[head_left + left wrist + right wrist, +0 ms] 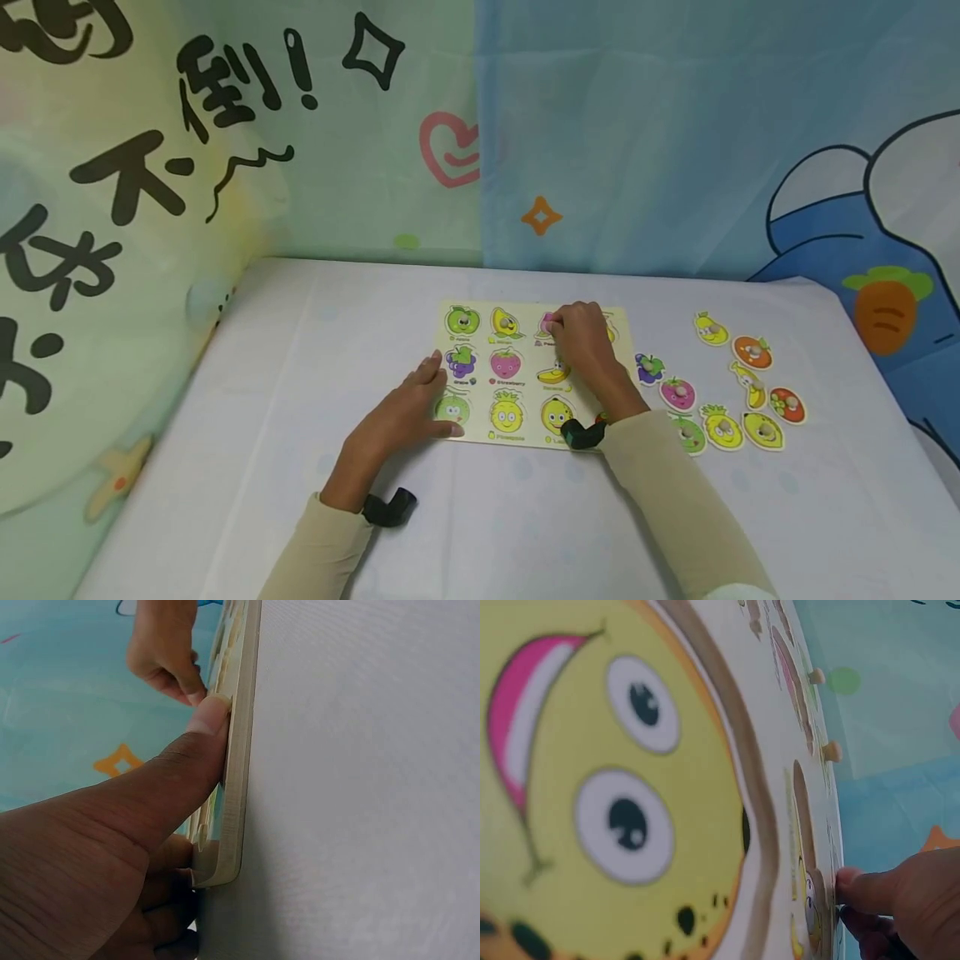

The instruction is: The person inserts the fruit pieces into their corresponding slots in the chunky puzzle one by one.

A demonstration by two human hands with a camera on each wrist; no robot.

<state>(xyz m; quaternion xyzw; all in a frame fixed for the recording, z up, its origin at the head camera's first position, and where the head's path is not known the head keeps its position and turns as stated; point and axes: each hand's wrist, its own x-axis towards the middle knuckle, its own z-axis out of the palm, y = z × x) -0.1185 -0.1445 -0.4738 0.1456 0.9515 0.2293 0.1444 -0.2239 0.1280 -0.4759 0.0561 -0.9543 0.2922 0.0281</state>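
Note:
A pale fruit puzzle board (486, 343) lies on the white table. My left hand (408, 408) rests at its near left corner, fingers along the left edge; in the left wrist view the thumb (180, 769) presses the near edge. My right hand (588, 337) is over the top row, pinching a pink fruit puzzle piece (547, 326) at its slot; the hand partly hides the piece. Beside it, a green apple piece (462, 321) and a yellow mango-like piece (506, 323) sit in their slots. In the right wrist view, wooden knobs (832, 751) rise from the board.
Right of the board lie several loose knobbed pieces, among them grapes (649, 368), a strawberry (678, 394), a pineapple (722, 427), a lemon (763, 431), a banana (748, 385), a pear (711, 329) and an orange (752, 352). A printed cloth (637, 150) hangs behind the table.

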